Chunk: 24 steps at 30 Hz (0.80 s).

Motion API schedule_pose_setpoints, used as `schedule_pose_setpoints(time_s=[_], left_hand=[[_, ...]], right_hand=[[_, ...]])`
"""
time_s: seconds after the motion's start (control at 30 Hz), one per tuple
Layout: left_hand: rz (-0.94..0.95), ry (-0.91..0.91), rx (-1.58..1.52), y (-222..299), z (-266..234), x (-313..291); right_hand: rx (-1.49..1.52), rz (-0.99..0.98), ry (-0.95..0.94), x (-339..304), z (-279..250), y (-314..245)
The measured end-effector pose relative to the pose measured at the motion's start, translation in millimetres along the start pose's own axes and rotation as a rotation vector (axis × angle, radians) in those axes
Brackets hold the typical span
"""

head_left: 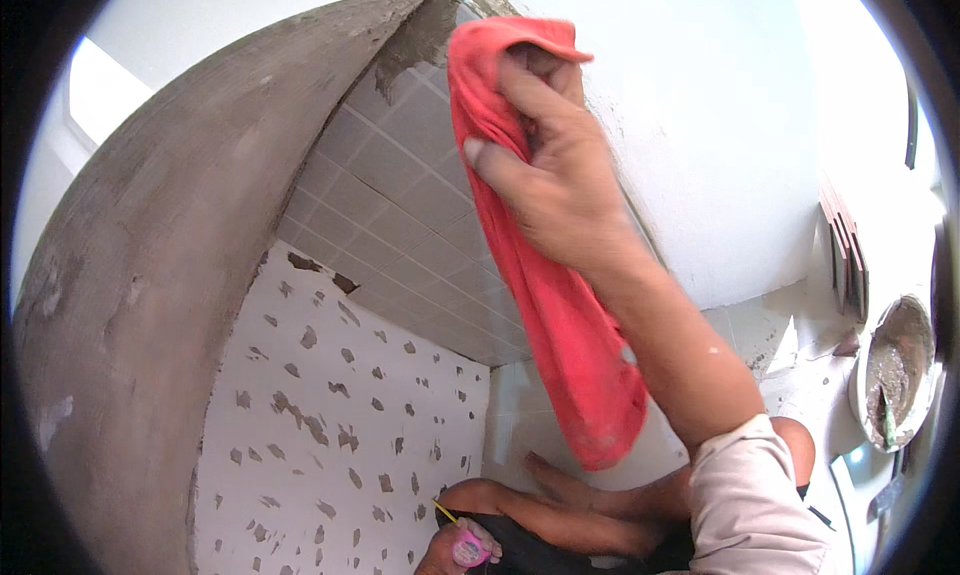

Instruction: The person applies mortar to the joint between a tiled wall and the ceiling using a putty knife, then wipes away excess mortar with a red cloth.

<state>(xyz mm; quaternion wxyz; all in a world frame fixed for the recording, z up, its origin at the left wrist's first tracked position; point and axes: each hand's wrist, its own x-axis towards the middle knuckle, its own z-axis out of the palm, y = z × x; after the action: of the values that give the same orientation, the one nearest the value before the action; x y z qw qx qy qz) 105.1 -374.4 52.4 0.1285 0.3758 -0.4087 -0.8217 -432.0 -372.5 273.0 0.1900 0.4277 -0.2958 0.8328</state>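
Observation:
My right hand is raised high in front of me, its fingers closed round a red cloth. The cloth's folded top wraps over the fingers, and its long end hangs below, stained pale at the tip. Behind it is a wall of grey tiles, with a smear of mortar near its upper corner. Low down by my knee, my left hand grips a pink tape measure. A short length of yellow blade sticks out of it. Part of the left hand is cut off by the picture's lower edge.
A rough grey cement surface curves along the left. Beside it is a white surface with many chipped grey spots. To the right are leaning tiles and a tub of wet mortar with a trowel. My bent legs are below.

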Motion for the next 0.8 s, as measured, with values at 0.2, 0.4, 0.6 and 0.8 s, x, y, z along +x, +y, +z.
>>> schedule_pose_setpoints(time_s=[0.2,0.4,0.6,0.8], left_hand=[[-0.028,0.043,0.035,6,20,7],[0.012,0.087,0.001,11,30,10],[-0.026,0.145,0.006,14,33,9],[-0.038,0.188,0.022,12,30,9]], right_hand=[[-0.617,-0.078,0.271,28,53,42],[-0.954,-0.020,0.359,45,85,66],[-0.874,-0.218,0.358,37,80,74],[-0.924,-0.241,0.268,49,82,73]])
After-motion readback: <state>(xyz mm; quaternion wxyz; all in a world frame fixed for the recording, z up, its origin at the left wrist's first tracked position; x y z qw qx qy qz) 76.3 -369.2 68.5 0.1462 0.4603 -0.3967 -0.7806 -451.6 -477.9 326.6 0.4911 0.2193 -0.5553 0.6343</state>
